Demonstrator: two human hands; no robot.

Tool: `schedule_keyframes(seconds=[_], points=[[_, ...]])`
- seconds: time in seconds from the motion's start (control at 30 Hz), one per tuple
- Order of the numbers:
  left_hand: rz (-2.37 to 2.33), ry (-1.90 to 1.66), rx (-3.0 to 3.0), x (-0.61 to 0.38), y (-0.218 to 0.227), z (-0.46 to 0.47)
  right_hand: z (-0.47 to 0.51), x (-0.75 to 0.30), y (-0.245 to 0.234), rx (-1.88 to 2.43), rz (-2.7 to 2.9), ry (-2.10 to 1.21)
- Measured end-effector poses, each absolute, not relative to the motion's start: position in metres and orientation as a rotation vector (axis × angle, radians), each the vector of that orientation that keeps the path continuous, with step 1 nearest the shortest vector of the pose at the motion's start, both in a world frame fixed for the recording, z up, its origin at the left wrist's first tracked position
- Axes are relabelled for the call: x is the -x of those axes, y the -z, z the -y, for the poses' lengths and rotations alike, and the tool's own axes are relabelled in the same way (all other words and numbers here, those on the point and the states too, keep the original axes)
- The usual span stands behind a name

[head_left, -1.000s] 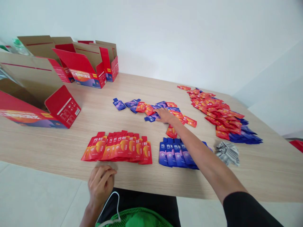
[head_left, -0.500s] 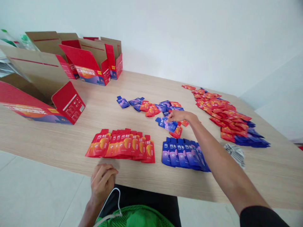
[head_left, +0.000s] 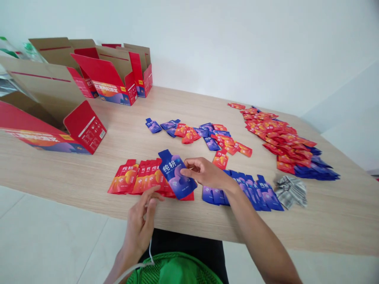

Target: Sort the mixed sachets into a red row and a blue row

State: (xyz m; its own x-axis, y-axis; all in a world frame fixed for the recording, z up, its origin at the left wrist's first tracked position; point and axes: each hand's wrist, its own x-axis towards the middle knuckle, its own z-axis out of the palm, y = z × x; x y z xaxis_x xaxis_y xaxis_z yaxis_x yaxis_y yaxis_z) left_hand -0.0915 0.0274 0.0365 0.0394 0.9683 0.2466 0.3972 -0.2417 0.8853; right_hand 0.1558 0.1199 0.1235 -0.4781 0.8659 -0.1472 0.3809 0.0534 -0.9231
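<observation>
Between thumb and fingers, my right hand (head_left: 204, 172) pinches a blue pouch (head_left: 177, 173) by its right side, tilted above the row of red pouches (head_left: 126, 177). My left hand (head_left: 143, 215) is just below and left of it, fingers apart and holding nothing, its fingertips near the lower edge of the red row. Overlapping blue pouches (head_left: 237, 187) lie in a second row to the right, partly hidden by my right forearm. Beyond both rows, loose red and blue pouches (head_left: 189, 134) are scattered over the table.
A large heap of red and blue pouches (head_left: 281, 136) lies on the right of the table (head_left: 130, 136). A crumpled striped cloth (head_left: 291, 192) is beside the blue row. Several open red cartons (head_left: 89, 128) stand at left, with bottles behind them. A white wall backs the table.
My right hand has picked up the blue pouch from the scattered ones and brought it left and nearer. My left hand has moved up from the table edge and opened its fingers.
</observation>
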Motion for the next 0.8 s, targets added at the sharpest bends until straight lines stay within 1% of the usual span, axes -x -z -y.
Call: schedule_keyframes(seconds=[0.13,0.27,0.5,0.57,0.67,0.8], points=[[-1.354,-1.186,-1.736,0.087,-0.04,-0.029,-0.123,-0.183,-0.109,1.404,1.697,-1.244],[-1.295,-1.172,-1.803,0.091,-0.022,-0.024,-0.117,-0.265,-0.095,1.645,1.404,-0.896],[-1.202,-1.151,-1.851,0.086,0.013,-0.011,-0.041,-0.406,-0.077,2.105,0.955,-0.448],[-1.168,-1.136,-1.861,0.079,0.015,-0.008,-0.02,-0.426,-0.068,2.192,0.864,-0.45],[-1.189,-1.141,-1.813,0.069,0.014,-0.004,0.001,-0.436,-0.053,2.27,0.769,-0.554],[-1.221,-1.165,-1.79,0.058,0.011,-0.002,0.01,-0.427,-0.039,2.348,0.811,-0.677]])
